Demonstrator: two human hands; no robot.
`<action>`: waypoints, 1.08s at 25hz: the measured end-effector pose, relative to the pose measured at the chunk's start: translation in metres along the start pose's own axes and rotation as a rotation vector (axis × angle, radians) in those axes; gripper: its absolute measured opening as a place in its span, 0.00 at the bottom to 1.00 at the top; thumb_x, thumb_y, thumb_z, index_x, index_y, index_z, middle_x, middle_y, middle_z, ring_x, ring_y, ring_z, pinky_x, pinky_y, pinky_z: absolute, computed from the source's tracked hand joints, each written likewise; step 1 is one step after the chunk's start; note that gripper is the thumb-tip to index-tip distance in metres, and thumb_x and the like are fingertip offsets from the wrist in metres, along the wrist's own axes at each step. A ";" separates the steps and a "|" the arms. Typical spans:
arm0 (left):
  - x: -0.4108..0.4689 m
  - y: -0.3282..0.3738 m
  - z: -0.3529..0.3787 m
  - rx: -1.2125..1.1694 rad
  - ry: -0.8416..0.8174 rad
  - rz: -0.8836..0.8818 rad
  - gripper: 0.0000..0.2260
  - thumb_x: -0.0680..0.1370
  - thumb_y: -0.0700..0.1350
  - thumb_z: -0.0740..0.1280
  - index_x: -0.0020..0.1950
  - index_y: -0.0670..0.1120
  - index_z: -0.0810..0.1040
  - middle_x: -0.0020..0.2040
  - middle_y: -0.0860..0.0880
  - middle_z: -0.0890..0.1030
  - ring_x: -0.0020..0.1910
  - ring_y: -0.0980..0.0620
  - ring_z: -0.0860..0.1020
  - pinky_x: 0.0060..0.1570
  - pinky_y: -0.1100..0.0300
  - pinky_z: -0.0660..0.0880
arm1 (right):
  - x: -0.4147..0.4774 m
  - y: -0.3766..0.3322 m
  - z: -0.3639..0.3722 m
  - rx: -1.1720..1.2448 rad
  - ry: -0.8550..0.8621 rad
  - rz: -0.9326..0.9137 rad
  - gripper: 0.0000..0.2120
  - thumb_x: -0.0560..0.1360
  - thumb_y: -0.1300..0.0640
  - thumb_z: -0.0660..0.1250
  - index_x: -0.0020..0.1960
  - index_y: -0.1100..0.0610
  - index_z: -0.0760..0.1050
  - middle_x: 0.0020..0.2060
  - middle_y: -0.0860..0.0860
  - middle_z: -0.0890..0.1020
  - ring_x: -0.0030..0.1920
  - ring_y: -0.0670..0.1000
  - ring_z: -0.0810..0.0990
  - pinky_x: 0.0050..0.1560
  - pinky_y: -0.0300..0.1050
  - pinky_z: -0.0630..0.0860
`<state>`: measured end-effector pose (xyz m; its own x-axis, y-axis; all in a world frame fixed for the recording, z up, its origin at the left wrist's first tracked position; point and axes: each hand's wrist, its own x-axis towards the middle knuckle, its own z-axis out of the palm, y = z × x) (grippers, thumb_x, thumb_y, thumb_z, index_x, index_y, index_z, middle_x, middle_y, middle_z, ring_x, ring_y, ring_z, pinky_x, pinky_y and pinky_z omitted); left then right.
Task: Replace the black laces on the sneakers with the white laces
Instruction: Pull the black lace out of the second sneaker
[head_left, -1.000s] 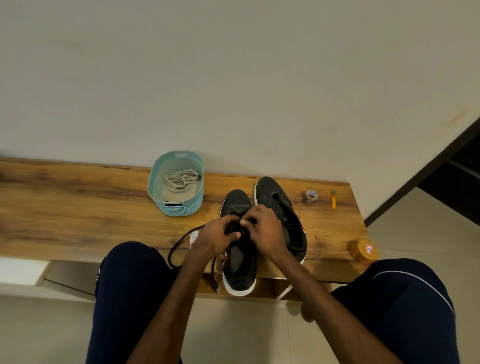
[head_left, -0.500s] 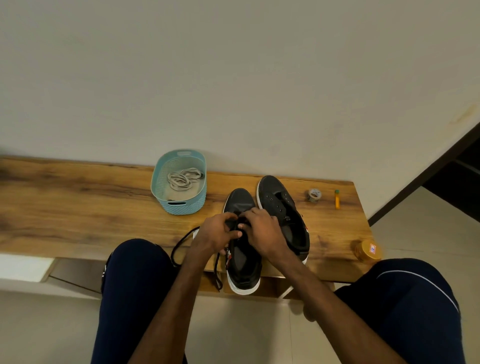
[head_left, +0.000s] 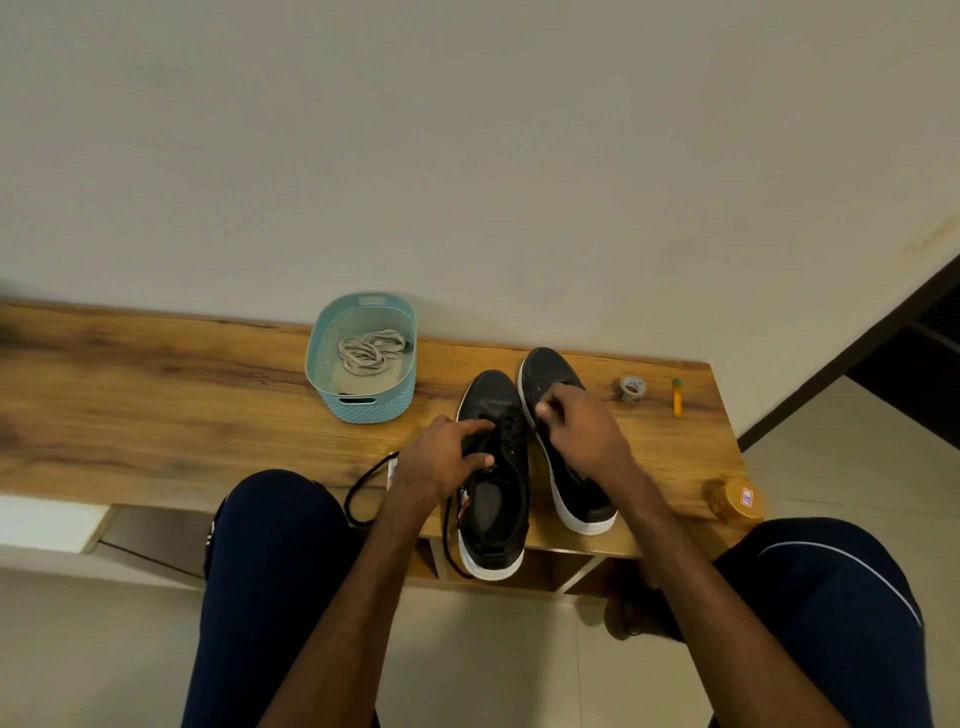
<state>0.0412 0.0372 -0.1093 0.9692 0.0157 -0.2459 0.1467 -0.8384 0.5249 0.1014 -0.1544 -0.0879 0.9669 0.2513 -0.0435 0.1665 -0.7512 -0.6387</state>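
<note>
Low in the middle of the head view, on the wooden counter (head_left: 156, 415), I see two black sneakers with white soles side by side, toes toward the wall. The nearer sneaker (head_left: 491, 395) sits left of the other, and its heel overhangs the counter's front edge. The farther sneaker (head_left: 587, 506) lies just right of it, angled slightly.

The left grip (head_left: 441, 460) rests on the nearer sneaker's lacing area. Its forefinger and thumb are stretched forward and spread apart over the eyelets, clasping nothing that I can make out. The right grip (head_left: 582, 436) hovers above the gap between the two shoes, with its fingertips (head_left: 543, 410) pressed together. It appears to be pinching the black lace (head_left: 358, 493) where a strand rises from the nearer sneaker's eyelets, though the contact is small and a bit blurred. The rest of that lace trails left of the shoe in a loose loop that spills over the counter's edge.

Up and left of the shoes stands a teal basket (head_left: 363, 410) with the white laces (head_left: 371, 353) coiled inside it. Toward the right end of the counter are a small tape roll (head_left: 632, 388), an orange marker (head_left: 677, 397) and, at the near corner, an orange-lidded jar (head_left: 737, 501). Dark blue trouser knees fill the lower corners.
</note>
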 end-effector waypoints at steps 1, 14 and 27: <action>0.000 0.000 0.000 -0.007 -0.001 0.000 0.24 0.78 0.55 0.68 0.73 0.61 0.68 0.63 0.48 0.73 0.60 0.50 0.74 0.48 0.59 0.69 | 0.001 0.002 0.001 -0.136 -0.008 -0.050 0.03 0.80 0.59 0.63 0.51 0.54 0.76 0.44 0.46 0.78 0.48 0.48 0.77 0.47 0.44 0.70; 0.003 0.003 0.006 0.077 0.036 -0.006 0.23 0.79 0.54 0.66 0.74 0.62 0.67 0.63 0.49 0.75 0.61 0.49 0.75 0.51 0.54 0.74 | -0.005 -0.011 0.026 0.070 -0.046 -0.030 0.05 0.80 0.62 0.62 0.50 0.53 0.74 0.49 0.49 0.78 0.53 0.49 0.75 0.55 0.49 0.72; 0.002 0.004 0.006 -0.039 -0.006 -0.010 0.22 0.80 0.52 0.65 0.74 0.59 0.67 0.58 0.48 0.81 0.56 0.49 0.78 0.53 0.52 0.77 | -0.007 -0.012 0.047 -0.425 -0.130 -0.205 0.11 0.82 0.50 0.61 0.60 0.53 0.75 0.57 0.50 0.77 0.60 0.53 0.72 0.62 0.54 0.68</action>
<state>0.0429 0.0311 -0.1126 0.9664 0.0206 -0.2561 0.1641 -0.8163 0.5539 0.0834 -0.1183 -0.1164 0.8783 0.4740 -0.0619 0.4415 -0.8540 -0.2751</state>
